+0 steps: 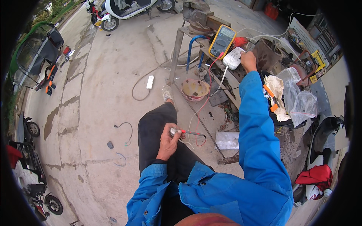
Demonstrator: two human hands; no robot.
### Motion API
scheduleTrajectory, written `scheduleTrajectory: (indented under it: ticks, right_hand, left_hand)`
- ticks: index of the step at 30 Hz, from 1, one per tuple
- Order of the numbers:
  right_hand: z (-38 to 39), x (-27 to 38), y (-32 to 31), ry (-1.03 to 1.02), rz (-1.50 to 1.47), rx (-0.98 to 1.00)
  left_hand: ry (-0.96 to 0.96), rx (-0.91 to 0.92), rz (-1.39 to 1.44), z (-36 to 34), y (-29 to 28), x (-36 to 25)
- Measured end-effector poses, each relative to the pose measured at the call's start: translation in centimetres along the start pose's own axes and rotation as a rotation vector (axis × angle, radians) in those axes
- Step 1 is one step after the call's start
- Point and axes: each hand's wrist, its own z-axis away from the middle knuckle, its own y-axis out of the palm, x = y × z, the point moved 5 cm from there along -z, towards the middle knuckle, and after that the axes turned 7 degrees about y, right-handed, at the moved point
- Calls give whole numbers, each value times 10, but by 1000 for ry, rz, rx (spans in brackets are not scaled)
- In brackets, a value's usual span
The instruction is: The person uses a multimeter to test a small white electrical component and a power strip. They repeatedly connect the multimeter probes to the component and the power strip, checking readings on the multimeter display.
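Note:
My left hand (169, 141) is closed over my thigh on a small silver part (174, 131) and a red-and-black test probe (193, 132), with red and white leads trailing from it. My right hand (249, 61) reaches onto the bench, fingers curled at the right end of a white plastic box (232, 60) with a white cable; whether it grips the box is unclear. A yellow multimeter (222, 41) with a red lead plugged in lies just left of that box.
A cluttered metal bench (179, 41) runs along my right, with a vise (193, 13), plastic bags (299, 98) and orange-handled pliers (270, 94). A bowl (195, 90), white power strip (150, 82) and cables lie on the concrete. Scooters (128, 9) and a three-wheeler (28, 52) stand around.

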Motion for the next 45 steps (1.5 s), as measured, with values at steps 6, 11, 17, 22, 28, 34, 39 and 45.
scheduleTrajectory:
  ticks: [6,11,17,22,28,34,39,45]
  right_hand:
    - [0,-2,-1,6,1,3]
    - [3,1,-1,34,-11,11]
    - [43,28,-36,17,-126,-199]
    - [157,74,-34,-354,-883,225]
    - [340,78,-5,-588,-515,618]
    - [393,51,15,-486,-540,811]
    - [402,42,24,-495,-578,759]
    - [409,44,16,-446,-568,727]
  left_hand:
    - [7,3,-9,1,-1,1]
    - [4,-6,-13,0,-2,0]
    - [24,-19,-7,-1,-3,-5]
    - [37,-64,14,1,-15,0]
    - [34,-69,67,3,-14,-4]
    - [24,-73,90,1,-13,-6]
    - [39,-69,108,-4,-15,-3]
    - [-25,-47,87,-4,-18,-2]
